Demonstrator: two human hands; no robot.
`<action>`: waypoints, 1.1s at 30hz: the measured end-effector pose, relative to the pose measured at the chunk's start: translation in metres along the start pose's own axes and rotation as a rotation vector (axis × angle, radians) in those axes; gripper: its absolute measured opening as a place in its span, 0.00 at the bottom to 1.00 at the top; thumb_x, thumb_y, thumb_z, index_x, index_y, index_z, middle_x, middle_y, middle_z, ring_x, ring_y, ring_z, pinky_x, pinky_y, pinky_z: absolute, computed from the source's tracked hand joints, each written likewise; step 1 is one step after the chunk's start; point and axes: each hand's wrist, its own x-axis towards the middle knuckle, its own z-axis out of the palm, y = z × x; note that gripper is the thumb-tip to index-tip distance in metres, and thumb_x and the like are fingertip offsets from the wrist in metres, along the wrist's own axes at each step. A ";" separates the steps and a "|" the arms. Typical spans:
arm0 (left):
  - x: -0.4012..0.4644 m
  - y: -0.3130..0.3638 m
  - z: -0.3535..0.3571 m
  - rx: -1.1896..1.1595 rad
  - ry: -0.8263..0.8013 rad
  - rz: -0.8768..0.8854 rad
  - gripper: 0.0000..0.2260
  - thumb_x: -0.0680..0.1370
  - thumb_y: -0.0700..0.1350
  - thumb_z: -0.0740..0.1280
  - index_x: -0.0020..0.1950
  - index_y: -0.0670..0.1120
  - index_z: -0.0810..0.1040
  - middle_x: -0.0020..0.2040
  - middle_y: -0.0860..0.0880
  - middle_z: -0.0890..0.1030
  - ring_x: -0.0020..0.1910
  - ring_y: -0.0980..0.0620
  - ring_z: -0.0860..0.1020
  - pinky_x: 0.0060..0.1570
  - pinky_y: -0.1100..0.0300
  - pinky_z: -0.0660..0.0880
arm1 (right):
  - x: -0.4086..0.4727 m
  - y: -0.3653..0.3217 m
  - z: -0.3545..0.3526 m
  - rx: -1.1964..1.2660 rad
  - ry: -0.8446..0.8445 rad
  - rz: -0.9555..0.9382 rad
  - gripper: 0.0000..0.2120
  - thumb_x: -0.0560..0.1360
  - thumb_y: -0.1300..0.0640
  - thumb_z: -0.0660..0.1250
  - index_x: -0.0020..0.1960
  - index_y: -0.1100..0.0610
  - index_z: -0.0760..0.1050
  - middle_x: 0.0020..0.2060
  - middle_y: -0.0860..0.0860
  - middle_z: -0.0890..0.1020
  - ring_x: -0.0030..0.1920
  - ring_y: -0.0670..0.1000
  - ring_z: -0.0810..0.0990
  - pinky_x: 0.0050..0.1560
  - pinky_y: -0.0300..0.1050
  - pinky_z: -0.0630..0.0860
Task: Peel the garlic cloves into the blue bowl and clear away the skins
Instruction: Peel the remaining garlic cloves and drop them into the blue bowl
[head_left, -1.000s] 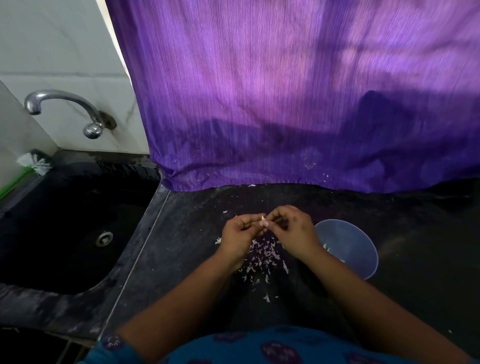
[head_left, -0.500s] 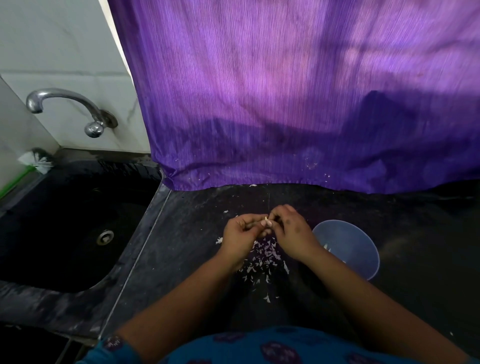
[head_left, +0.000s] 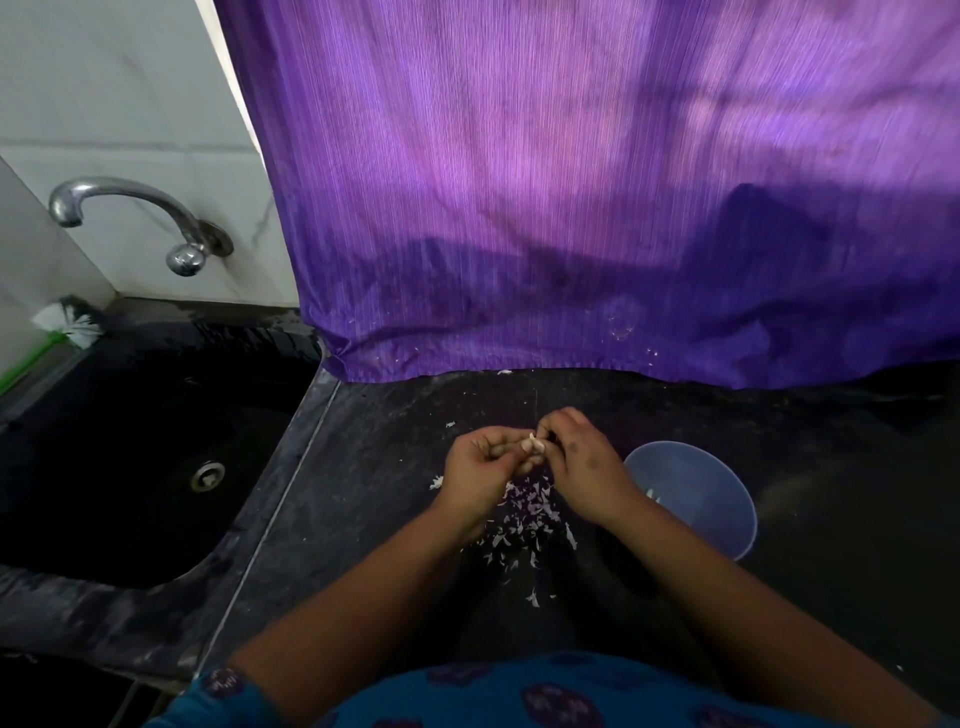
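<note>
Both hands meet above the dark surface (head_left: 374, 467), well in from its front edge. The left hand (head_left: 480, 467) and right hand (head_left: 582, 462) have their fingers curled, pinching one garlic clove (head_left: 535, 444) between them. Under them lies a scatter of skins (head_left: 519, 519). The blue bowl (head_left: 696, 493) stands just right of the right wrist. A purple curtain (head_left: 571, 208) closes off the back; the sink (head_left: 130, 457) drops away on the left, leaving bare surface between.
</note>
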 end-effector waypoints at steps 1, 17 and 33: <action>0.000 0.000 0.000 -0.003 0.003 -0.003 0.05 0.77 0.32 0.66 0.50 0.37 0.81 0.39 0.46 0.85 0.38 0.56 0.83 0.42 0.66 0.78 | 0.000 0.000 0.000 -0.002 -0.003 -0.002 0.02 0.77 0.66 0.63 0.48 0.61 0.74 0.45 0.49 0.71 0.41 0.40 0.70 0.39 0.29 0.66; -0.005 -0.006 0.006 -0.081 0.071 0.073 0.03 0.76 0.34 0.68 0.48 0.35 0.79 0.42 0.41 0.84 0.43 0.51 0.82 0.48 0.61 0.79 | -0.008 -0.003 0.009 -0.051 0.071 0.021 0.03 0.78 0.66 0.61 0.47 0.60 0.71 0.45 0.49 0.70 0.45 0.47 0.69 0.40 0.30 0.63; -0.005 -0.006 0.003 -0.155 0.129 0.010 0.07 0.77 0.33 0.65 0.50 0.41 0.81 0.39 0.48 0.83 0.38 0.57 0.79 0.44 0.66 0.76 | -0.004 0.004 -0.009 0.249 -0.002 0.367 0.15 0.75 0.69 0.64 0.50 0.52 0.82 0.46 0.46 0.84 0.48 0.43 0.82 0.53 0.43 0.80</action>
